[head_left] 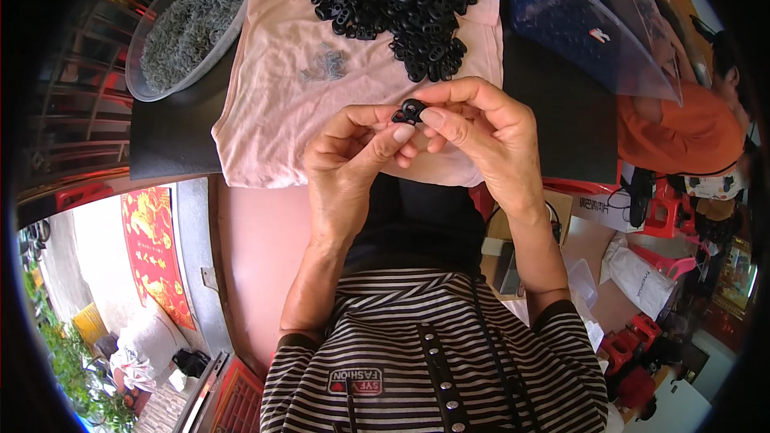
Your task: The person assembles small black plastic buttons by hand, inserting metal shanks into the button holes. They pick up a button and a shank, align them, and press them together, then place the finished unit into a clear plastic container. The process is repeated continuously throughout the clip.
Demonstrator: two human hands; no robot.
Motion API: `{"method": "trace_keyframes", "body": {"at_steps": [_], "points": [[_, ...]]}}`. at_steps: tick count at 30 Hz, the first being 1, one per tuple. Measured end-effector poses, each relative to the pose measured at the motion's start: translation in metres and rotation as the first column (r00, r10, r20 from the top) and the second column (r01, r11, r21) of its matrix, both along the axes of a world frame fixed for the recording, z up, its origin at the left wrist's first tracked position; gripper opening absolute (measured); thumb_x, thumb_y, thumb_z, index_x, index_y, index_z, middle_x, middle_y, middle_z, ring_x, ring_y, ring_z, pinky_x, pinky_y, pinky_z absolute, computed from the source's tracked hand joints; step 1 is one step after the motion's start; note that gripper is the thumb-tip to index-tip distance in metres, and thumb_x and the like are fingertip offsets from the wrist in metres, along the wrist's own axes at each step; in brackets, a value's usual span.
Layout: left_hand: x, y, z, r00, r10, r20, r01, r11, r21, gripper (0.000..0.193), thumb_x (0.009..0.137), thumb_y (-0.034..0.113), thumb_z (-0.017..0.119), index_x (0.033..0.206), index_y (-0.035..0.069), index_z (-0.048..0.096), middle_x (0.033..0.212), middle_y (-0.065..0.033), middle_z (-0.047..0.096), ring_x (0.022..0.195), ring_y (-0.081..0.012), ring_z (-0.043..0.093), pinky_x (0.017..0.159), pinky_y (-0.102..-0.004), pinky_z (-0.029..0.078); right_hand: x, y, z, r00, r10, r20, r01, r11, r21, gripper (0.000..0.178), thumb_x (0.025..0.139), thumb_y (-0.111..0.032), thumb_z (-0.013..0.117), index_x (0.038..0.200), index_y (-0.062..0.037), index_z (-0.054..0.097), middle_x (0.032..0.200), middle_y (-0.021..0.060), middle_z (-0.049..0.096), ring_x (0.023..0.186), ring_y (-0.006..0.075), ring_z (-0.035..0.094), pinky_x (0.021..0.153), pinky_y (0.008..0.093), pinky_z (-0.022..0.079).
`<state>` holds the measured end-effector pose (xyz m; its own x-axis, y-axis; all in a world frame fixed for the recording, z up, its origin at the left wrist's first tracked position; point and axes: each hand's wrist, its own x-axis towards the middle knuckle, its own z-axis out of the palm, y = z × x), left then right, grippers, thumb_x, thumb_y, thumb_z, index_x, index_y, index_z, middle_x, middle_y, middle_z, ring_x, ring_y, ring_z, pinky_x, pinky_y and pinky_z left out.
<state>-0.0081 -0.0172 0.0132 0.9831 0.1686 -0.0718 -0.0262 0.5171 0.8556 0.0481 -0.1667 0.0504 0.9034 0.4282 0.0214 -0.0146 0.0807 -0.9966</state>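
Note:
Above the near edge of a pink cloth (273, 72), both my hands pinch one small black plastic piece with rounded holes (411, 110). My left hand (350, 152) grips it from the left between thumb and fingers. From the other side, the thumb and index finger of my right hand (485, 132) close on it. The fingertips cover part of the piece, so its full shape is hidden. Beyond them lies a large heap of similar black pieces (393, 0). A little loose pile of tiny grey parts (327, 62) rests on the cloth, left of the heap.
At the far left a clear plastic bowl (135, 72) holds many tiny grey parts. A transparent plastic sheet or bag (609, 40) covers the dark table's (561, 132) right side. Another person in an orange top (682, 136) is at the right. Red stools (670, 208) stand beyond.

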Motion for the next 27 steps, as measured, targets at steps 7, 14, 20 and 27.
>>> {"method": "trace_keyframes", "body": {"at_steps": [7,14,20,27], "points": [[0.001,0.003,0.001,0.999,-0.016,-0.051,0.014,0.999,-0.049,0.014,0.085,0.003,0.064,0.097,-0.006,0.064,0.081,-0.0101,0.067,0.07,-0.0131,0.063,0.065,-0.0237,0.052,-0.001,0.002,0.001,0.997,0.009,0.079,-0.007,1.0,-0.028,0.018,0.088,-0.002,0.061,0.105,0.0036,0.062,0.084,0.0054,0.066,0.073,0.0066,0.061,0.067,0.0182,0.051],[0.001,0.002,0.001,0.999,-0.004,-0.051,0.0,0.996,-0.086,0.014,0.085,0.003,0.064,0.096,-0.005,0.064,0.08,-0.0104,0.067,0.068,-0.0136,0.063,0.064,-0.0237,0.052,-0.001,0.004,0.003,0.988,0.017,0.151,-0.007,0.998,-0.066,0.017,0.088,0.002,0.059,0.104,0.0054,0.062,0.091,0.0066,0.063,0.077,0.0094,0.064,0.069,0.0198,0.053],[0.0,0.001,0.002,0.999,-0.005,-0.049,0.001,0.996,-0.089,0.013,0.085,0.002,0.064,0.096,-0.005,0.064,0.08,-0.0112,0.067,0.068,-0.0137,0.063,0.064,-0.0241,0.053,-0.003,0.003,0.0,0.973,0.039,0.227,-0.027,0.998,-0.054,0.017,0.088,0.004,0.058,0.104,0.0054,0.062,0.095,0.0075,0.06,0.079,0.0104,0.063,0.07,0.0205,0.054],[0.0,-0.003,-0.007,0.998,0.003,-0.056,-0.006,0.998,-0.056,0.01,0.086,0.002,0.063,0.093,-0.005,0.064,0.081,-0.0132,0.068,0.07,-0.0158,0.065,0.067,-0.0263,0.054,-0.009,0.006,-0.01,0.969,-0.01,0.245,0.019,0.999,-0.033,0.017,0.087,0.005,0.058,0.104,0.0047,0.062,0.095,0.0077,0.059,0.077,0.0105,0.062,0.07,0.0214,0.053]]}}
